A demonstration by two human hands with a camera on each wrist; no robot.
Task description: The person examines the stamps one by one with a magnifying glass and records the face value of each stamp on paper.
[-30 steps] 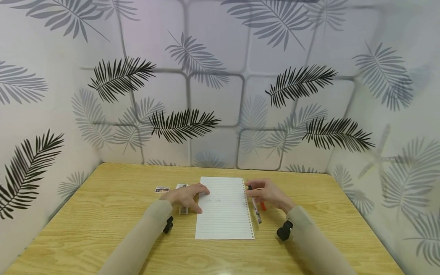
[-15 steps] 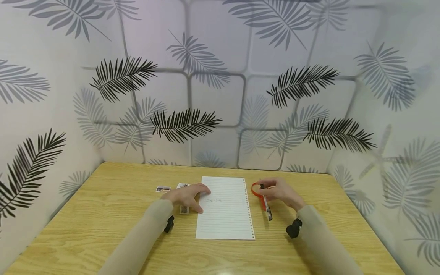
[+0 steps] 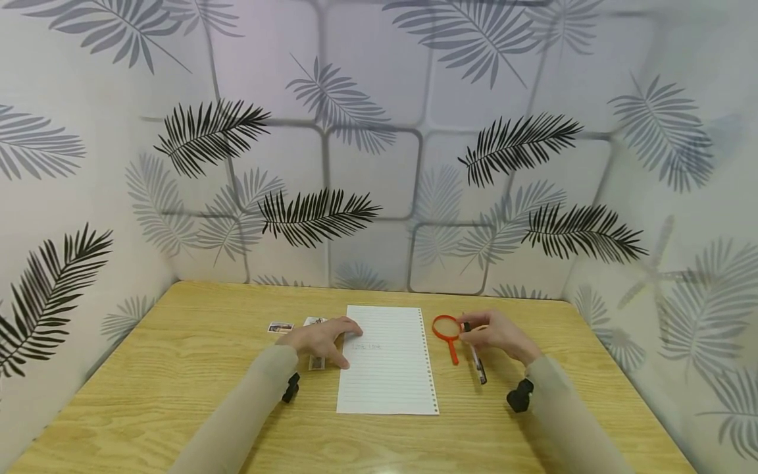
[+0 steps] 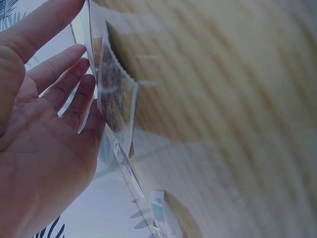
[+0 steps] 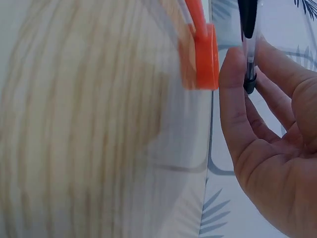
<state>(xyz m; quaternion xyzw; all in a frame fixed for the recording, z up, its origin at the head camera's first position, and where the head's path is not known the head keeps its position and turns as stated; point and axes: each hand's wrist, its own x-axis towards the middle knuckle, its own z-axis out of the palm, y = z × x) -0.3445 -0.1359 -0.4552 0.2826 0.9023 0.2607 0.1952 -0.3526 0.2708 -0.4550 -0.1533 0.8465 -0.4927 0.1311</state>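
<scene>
A lined sheet of paper [image 3: 387, 388] with punched holes down its right edge lies on the table, with faint handwriting near its upper left. My left hand [image 3: 320, 339] rests at the sheet's left edge, fingers relaxed, thumb and fingertips over the paper. Stamp-like picture cards [image 4: 116, 91] lie beneath and beside that hand, partly hidden by it. To the right of the paper my right hand [image 3: 494, 336] pinches a pen [image 3: 478, 365] near its dark end, between thumb and fingers. Just left of the pen lies a red magnifying glass [image 3: 453, 352].
A small picture stamp [image 3: 280, 327] lies left of the left hand. The wooden table [image 3: 148, 408] meets a leaf-patterned backdrop [image 3: 367, 250] at the back and on both sides. Black wrist cameras [image 3: 521, 395] sit on both wrists.
My right hand has moved to the right with the pen, away from the paper's edge and past the magnifying glass, which now shows whole. The left hand stays in place.
</scene>
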